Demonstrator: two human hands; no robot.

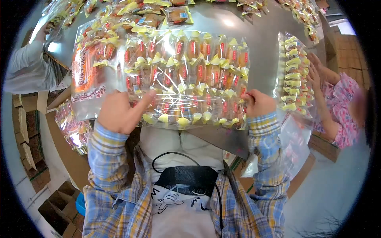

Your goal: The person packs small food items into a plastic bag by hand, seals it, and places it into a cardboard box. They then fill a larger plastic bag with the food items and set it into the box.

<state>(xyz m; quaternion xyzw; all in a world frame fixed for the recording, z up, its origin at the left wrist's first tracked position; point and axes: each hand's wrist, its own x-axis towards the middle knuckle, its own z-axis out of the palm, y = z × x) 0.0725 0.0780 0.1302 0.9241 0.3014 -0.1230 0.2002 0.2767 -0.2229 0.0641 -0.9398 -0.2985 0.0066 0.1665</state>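
Observation:
A large clear plastic bag (190, 99) lies flat in front of me at the table's near edge. Inside it are three rows of small wrapped snacks (193, 47) with yellow ends and red labels. My left hand (118, 112) grips the bag's near left part, thumb stretched over the film and the other fingers curled at the edge. At the near right corner, my right hand (260, 104) pinches the film between thumb and fingers. Left of the bag lies clear packaging with orange and red print (84, 73).
Loose wrapped snacks (177, 16) are heaped along the far side of the metal table (220, 20). To the right, a person in a pink floral top (341, 107) handles another filled bag (293, 75). A grey sleeve (29, 63) shows at left. Cardboard boxes (59, 206) stand on the floor.

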